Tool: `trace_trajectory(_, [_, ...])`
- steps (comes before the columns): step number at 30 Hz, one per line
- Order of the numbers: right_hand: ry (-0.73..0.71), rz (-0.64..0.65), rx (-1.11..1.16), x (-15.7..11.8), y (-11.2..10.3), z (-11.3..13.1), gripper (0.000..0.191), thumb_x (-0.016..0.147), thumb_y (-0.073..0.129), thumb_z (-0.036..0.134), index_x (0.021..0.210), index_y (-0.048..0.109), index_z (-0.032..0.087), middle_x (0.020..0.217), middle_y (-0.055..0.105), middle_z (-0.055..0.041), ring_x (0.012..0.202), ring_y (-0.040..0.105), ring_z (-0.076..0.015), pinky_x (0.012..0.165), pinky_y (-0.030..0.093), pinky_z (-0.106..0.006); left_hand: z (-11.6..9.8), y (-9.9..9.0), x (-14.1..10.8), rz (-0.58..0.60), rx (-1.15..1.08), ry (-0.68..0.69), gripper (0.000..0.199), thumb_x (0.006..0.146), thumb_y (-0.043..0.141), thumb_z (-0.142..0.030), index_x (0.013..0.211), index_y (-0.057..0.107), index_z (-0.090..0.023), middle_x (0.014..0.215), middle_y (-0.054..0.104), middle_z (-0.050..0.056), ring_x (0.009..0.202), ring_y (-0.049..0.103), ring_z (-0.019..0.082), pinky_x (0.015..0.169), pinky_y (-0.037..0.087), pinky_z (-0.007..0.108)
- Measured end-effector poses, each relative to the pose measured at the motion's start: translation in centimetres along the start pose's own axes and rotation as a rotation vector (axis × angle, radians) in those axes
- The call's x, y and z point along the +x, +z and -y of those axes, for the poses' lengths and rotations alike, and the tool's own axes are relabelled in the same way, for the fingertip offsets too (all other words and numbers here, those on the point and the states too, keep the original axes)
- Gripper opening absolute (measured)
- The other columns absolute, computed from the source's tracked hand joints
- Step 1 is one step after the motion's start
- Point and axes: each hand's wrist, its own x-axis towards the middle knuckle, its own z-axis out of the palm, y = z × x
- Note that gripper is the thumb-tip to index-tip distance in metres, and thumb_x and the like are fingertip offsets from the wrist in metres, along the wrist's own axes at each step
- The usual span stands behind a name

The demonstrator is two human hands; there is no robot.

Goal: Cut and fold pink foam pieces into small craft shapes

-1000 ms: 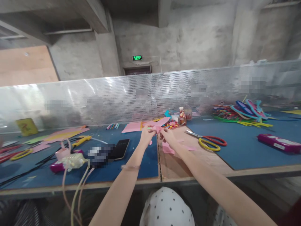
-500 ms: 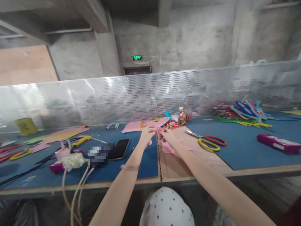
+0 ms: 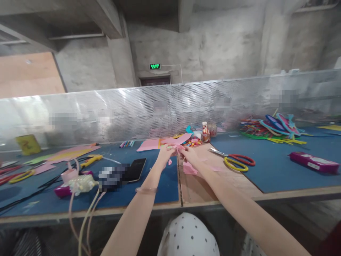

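Between my two hands, above the seam of the tabletop, is a small piece of pink paper point(image 3: 179, 147). My left hand point(image 3: 167, 153) pinches it from the left, its fingers closed. From the other side my right hand point(image 3: 189, 155) grips the same piece with thumb and fingers. Parts of the paper are hidden behind the fingers. Pink paper scraps point(image 3: 189, 168) lie on the brown board beneath my right wrist. A tiny pink scrap point(image 3: 169, 162) is on the blue mat just below my left hand. Larger pink sheets point(image 3: 148, 144) lie beyond my hands.
Scissors with red and yellow handles point(image 3: 236, 164) lie open to the right. Behind stand a small bottle point(image 3: 205, 132) and a glass jar point(image 3: 212, 130). A phone point(image 3: 135, 170) and a glue gun point(image 3: 92, 160) are left. Pipe cleaners point(image 3: 253, 129) and a purple box point(image 3: 314, 162) sit right.
My hands stay together on the pink paper, which is turned slightly between the fingers. The whole view has shifted a little; nothing else on the table has visibly moved.
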Motion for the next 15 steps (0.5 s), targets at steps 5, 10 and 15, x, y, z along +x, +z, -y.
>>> trace_trajectory(5, [0.001,-0.005,0.028,-0.18,0.09,0.12,0.013,0.076,0.048,0.026,0.067,0.048,0.016,0.046,0.047,0.0046,0.038,0.043,-0.0059,0.033,0.029,-0.016,0.08,-0.06,0.05,0.009,-0.006,0.003,0.029,0.061,0.060,-0.013,0.090,0.052,-0.013,0.070,0.063,0.003,0.065,0.060,0.012,0.066,0.048,0.027])
trace_trajectory(10, [-0.021,0.013,0.031,-0.39,0.16,0.33,0.016,0.075,0.051,0.029,0.066,0.047,0.016,0.046,0.049,0.0037,0.039,0.044,-0.0063,0.033,0.028,-0.015,0.50,-0.32,0.38,0.002,0.008,0.025,0.034,0.058,0.061,-0.010,0.091,0.053,-0.013,0.072,0.063,0.004,0.064,0.059,0.012,0.066,0.048,0.027])
trace_trajectory(15, [-0.025,0.012,0.009,-0.38,0.15,0.27,0.018,0.075,0.052,0.031,0.066,0.047,0.017,0.046,0.048,0.0041,0.039,0.043,-0.0063,0.033,0.029,-0.016,0.69,-0.39,0.49,-0.007,0.013,0.033,0.033,0.059,0.060,-0.009,0.091,0.053,-0.012,0.070,0.063,0.003,0.062,0.059,0.011,0.063,0.049,0.025])
